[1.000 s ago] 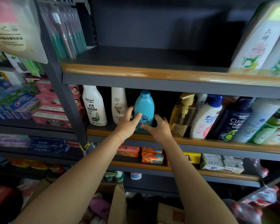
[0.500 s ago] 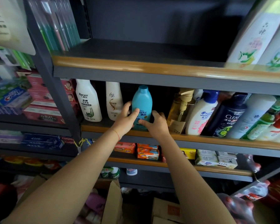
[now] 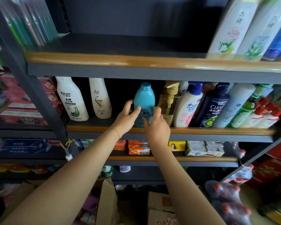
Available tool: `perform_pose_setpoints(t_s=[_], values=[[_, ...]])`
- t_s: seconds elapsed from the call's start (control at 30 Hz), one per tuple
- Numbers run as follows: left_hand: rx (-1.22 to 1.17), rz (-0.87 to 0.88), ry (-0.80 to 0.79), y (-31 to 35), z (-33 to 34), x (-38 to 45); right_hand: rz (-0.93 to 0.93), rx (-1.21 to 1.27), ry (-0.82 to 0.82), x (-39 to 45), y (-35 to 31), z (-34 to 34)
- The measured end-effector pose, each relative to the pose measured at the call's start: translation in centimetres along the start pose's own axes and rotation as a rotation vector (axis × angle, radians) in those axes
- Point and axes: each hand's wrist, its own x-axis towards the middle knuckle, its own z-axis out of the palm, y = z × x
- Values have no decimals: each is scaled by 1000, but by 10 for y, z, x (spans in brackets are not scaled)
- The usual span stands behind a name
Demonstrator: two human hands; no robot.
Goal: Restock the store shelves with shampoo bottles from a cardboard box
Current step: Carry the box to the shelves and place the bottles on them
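Shelf (image 3: pixel 201 131) | teal bottle (image 3: pixel 144 101) upright | left hand (image 3: pixel 126 118) fingers grasp its side | right hand (image 3: pixel 156 127) fingers touch front, relaxed

gap: dark open slot on the middle shelf (image 3: pixel 91 128) between the cream bottle (image 3: pixel 99 98) and the teal bottle (image 3: pixel 144 101) | right: blocked, gold pump bottle (image 3: pixel 167 101) just beside the teal one (packed row beyond) | above: upper shelf (image 3: pixel 104 58) mostly bare, tall bottles (image 3: pixel 230 28) only at its right end

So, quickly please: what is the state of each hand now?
Left hand: holding the teal shampoo bottle.
Right hand: open, fingers touching the same bottle.
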Motion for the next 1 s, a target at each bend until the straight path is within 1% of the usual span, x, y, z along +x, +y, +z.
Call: perform_pose_setpoints(t_s=[0.13, 0.23, 0.27, 0.33, 0.4, 0.47, 0.53, 0.6, 0.67, 0.73, 0.8, 0.87, 0.93, 0.97, 1.0], values=[[3, -11, -10, -2, -1, -1, -31, -52, -3, 0, 3, 4], [12, -15, 11, -2, -5, -1, -27, -64, 45, -5, 2, 9], [7, 3, 59, -3, -8, -5, -34, -42, 64, -8, 0, 10], [-27, 50, 243, -8, -15, -19, -97, 26, 83, -17, -7, 18], [-58, 44, 423, -25, -30, -42, -185, 122, 29, -30, -19, 33], [-51, -65, 509, -57, -52, -68, -209, 236, -144, -49, -34, 55], [-59, -270, 519, -104, -76, -97, -178, 316, -387, -75, -49, 83], [-51, -472, 499, -156, -97, -132, -141, 316, -628, -105, -64, 118], [-17, -642, 463, -207, -113, -172, -136, 260, -865, -141, -77, 153], [98, -766, 392, -252, -124, -214, -172, 188, -1131, -179, -89, 185], [197, -856, 341, -287, -129, -255, -151, 159, -1325, -215, -95, 214], [288, -923, 300, -317, -130, -291, -104, 123, -1416, -247, -97, 239], [381, -990, 245, -340, -131, -320, -61, 100, -1399, -274, -91, 267], [404, -1011, 213, -349, -132, -330, -9, 63, -1364, -284, -83, 282], [413, -1022, 183, -358, -133, -338, 90, -18, -1313, -287, -80, 292]])
